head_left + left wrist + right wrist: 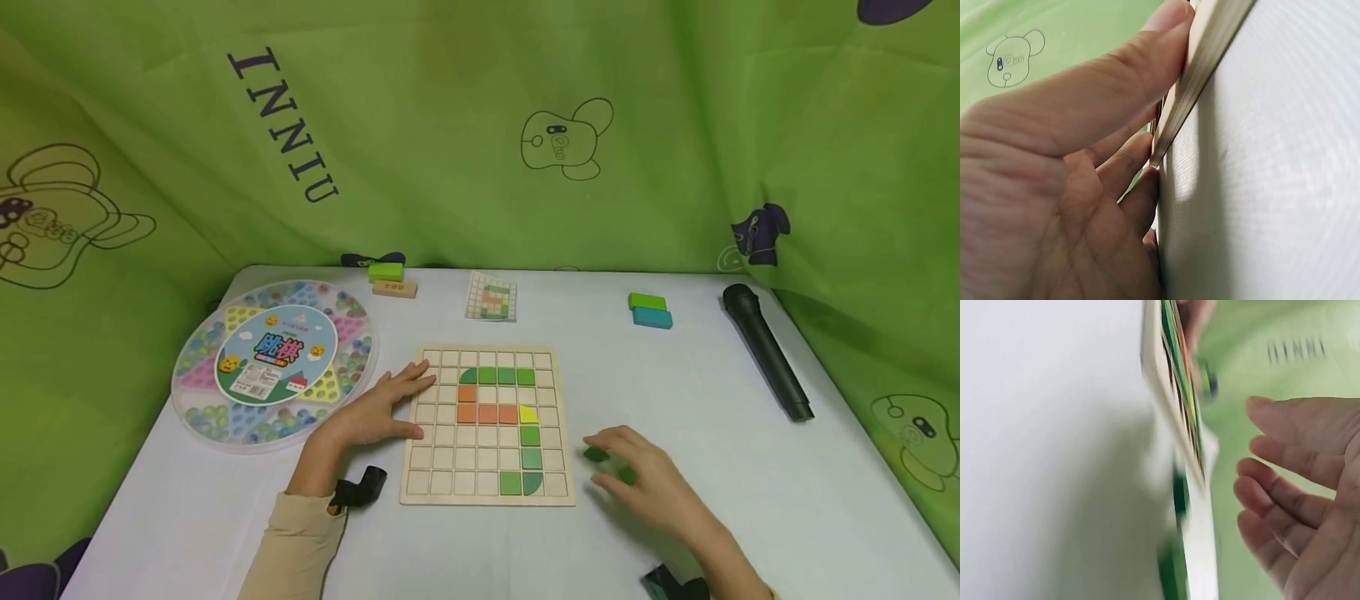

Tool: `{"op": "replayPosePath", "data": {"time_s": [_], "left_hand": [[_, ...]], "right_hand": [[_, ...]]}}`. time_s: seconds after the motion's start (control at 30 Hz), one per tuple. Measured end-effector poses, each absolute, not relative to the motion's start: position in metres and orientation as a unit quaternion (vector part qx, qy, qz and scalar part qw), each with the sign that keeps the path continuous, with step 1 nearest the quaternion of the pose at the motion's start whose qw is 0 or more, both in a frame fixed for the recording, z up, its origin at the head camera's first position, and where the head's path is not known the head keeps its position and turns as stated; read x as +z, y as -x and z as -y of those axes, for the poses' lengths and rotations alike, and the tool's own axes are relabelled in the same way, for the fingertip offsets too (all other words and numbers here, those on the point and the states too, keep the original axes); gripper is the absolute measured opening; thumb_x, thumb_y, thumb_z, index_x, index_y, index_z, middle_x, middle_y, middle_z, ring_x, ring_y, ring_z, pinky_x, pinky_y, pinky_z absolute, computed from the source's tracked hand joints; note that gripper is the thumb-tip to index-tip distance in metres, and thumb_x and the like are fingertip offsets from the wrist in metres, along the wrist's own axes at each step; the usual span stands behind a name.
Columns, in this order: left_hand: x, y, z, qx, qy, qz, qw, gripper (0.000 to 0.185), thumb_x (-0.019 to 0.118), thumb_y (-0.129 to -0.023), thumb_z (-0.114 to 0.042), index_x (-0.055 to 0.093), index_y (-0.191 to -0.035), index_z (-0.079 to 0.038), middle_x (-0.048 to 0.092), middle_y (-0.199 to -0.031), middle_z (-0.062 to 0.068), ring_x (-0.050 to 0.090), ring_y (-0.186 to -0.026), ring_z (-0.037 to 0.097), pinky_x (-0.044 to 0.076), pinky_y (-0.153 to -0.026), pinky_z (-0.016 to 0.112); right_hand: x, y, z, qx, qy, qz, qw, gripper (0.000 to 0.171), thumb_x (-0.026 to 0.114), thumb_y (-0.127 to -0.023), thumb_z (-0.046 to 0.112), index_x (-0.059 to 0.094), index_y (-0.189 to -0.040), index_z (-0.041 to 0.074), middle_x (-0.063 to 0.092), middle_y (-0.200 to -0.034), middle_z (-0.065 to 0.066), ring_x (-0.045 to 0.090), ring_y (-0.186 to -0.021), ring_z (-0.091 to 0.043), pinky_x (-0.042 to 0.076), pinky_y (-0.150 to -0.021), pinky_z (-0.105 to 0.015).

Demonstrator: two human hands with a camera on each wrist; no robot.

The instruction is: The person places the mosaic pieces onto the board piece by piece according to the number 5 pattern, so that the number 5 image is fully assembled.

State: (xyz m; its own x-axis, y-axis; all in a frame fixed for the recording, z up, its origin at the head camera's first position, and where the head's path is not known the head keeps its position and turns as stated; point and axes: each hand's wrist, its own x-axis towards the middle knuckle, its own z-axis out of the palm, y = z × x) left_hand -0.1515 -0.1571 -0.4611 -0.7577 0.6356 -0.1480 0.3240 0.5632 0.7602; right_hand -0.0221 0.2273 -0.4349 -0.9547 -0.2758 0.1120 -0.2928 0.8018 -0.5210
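A square wooden grid board [442,458] lies on the table, with green, orange and yellow tiles [487,413] set in several of its cells. My left hand [367,410] rests at the board's left side, fingertips on its border and thumb against the edge. In the left wrist view the thumb [1116,75] presses the board's side. To the right of the board, my right hand [652,483] hovers with loosely bent fingers over two dark green pieces [596,454]. The right wrist view shows its fingers [1266,494] apart from the green pieces [1172,569], holding nothing.
Behind the board lies a pattern card [491,297]. A round Chinese checkers box [277,367] sits on the left. Small blocks [394,289] lie at the back left, and green and blue blocks [651,317] at the back right. A black flashlight-like rod [767,350] lies far right.
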Motion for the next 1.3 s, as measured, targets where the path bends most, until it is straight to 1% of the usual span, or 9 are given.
{"op": "replayPosePath", "data": {"time_s": [0.17,0.3,0.43,0.53,0.63,0.77,0.87,1.07,1.3], "left_hand": [[-0.459,0.151,0.157,0.376,-0.278,-0.859,0.208,0.087,0.076,-0.077,-0.033,0.031,-0.149,-0.013,0.012,-0.160,0.005,0.004,-0.148,0.028,-0.003,-0.118,0.053],[-0.460,0.152,0.157,0.371,-0.279,-0.861,0.207,0.087,0.076,-0.078,-0.033,0.031,-0.149,-0.013,0.012,-0.160,0.005,0.004,-0.148,0.028,-0.003,-0.118,0.053],[-0.460,0.152,0.158,0.373,-0.279,-0.860,0.207,0.087,0.076,-0.077,-0.033,0.031,-0.149,-0.012,0.012,-0.160,0.006,0.004,-0.148,0.029,-0.003,-0.118,0.053],[-0.460,0.151,0.158,0.375,-0.279,-0.859,0.210,0.087,0.076,-0.077,-0.033,0.031,-0.149,-0.013,0.012,-0.160,0.005,0.004,-0.148,0.028,-0.003,-0.118,0.053],[-0.461,0.151,0.158,0.375,-0.279,-0.858,0.210,0.087,0.076,-0.077,-0.034,0.031,-0.149,-0.013,0.012,-0.160,0.006,0.004,-0.148,0.028,-0.003,-0.118,0.053],[-0.462,0.151,0.159,0.377,-0.278,-0.859,0.208,0.087,0.076,-0.077,-0.034,0.031,-0.149,-0.013,0.012,-0.160,0.005,0.005,-0.148,0.028,-0.003,-0.118,0.053],[-0.462,0.151,0.159,0.377,-0.278,-0.859,0.207,0.087,0.076,-0.078,-0.035,0.032,-0.149,-0.013,0.012,-0.160,0.006,0.005,-0.148,0.029,-0.003,-0.118,0.054],[-0.460,0.151,0.159,0.379,-0.278,-0.858,0.210,0.088,0.077,-0.077,-0.033,0.031,-0.149,-0.012,0.012,-0.160,0.006,0.005,-0.148,0.028,-0.004,-0.119,0.052],[-0.460,0.152,0.157,0.373,-0.279,-0.859,0.211,0.087,0.076,-0.077,-0.033,0.031,-0.149,-0.012,0.012,-0.160,0.005,0.005,-0.148,0.028,-0.003,-0.119,0.052]], "right_hand": [[-0.433,0.016,-0.274,0.248,-0.072,0.966,-0.029,0.040,0.075,-0.078,0.007,0.065,-0.116,0.014,0.062,-0.114,0.001,0.060,-0.105,-0.025,0.053,-0.084,-0.045],[-0.437,0.015,-0.292,0.237,-0.065,0.968,-0.051,0.033,0.072,-0.078,0.003,0.067,-0.107,0.016,0.061,-0.109,0.002,0.060,-0.099,-0.021,0.054,-0.081,-0.038],[-0.441,0.015,-0.298,0.235,-0.077,0.968,-0.036,0.029,0.075,-0.077,0.004,0.067,-0.101,0.018,0.060,-0.104,0.007,0.061,-0.095,-0.016,0.054,-0.079,-0.031],[-0.439,0.014,-0.295,0.244,-0.083,0.966,-0.023,0.028,0.076,-0.077,0.008,0.066,-0.100,0.019,0.062,-0.102,0.009,0.062,-0.092,-0.012,0.055,-0.077,-0.028],[-0.431,0.014,-0.279,0.259,-0.094,0.961,-0.013,0.028,0.076,-0.077,0.011,0.066,-0.102,0.018,0.063,-0.101,0.010,0.064,-0.090,-0.012,0.056,-0.076,-0.028],[-0.427,0.019,-0.240,0.287,-0.155,0.945,0.002,0.027,0.077,-0.077,0.010,0.067,-0.100,0.017,0.063,-0.098,0.011,0.063,-0.085,-0.010,0.056,-0.073,-0.026],[-0.431,0.026,-0.208,0.299,-0.207,0.932,-0.009,0.024,0.076,-0.078,0.012,0.068,-0.100,0.016,0.063,-0.097,0.010,0.060,-0.083,-0.006,0.055,-0.073,-0.024],[-0.437,0.036,-0.153,0.289,-0.253,0.922,-0.046,0.021,0.074,-0.081,0.021,0.069,-0.101,0.015,0.060,-0.099,0.010,0.054,-0.088,-0.002,0.052,-0.078,-0.023],[-0.444,0.044,-0.123,0.252,-0.281,0.924,-0.052,0.022,0.076,-0.079,0.025,0.069,-0.099,0.017,0.060,-0.094,0.011,0.048,-0.086,-0.003,0.048,-0.076,-0.021]]}}
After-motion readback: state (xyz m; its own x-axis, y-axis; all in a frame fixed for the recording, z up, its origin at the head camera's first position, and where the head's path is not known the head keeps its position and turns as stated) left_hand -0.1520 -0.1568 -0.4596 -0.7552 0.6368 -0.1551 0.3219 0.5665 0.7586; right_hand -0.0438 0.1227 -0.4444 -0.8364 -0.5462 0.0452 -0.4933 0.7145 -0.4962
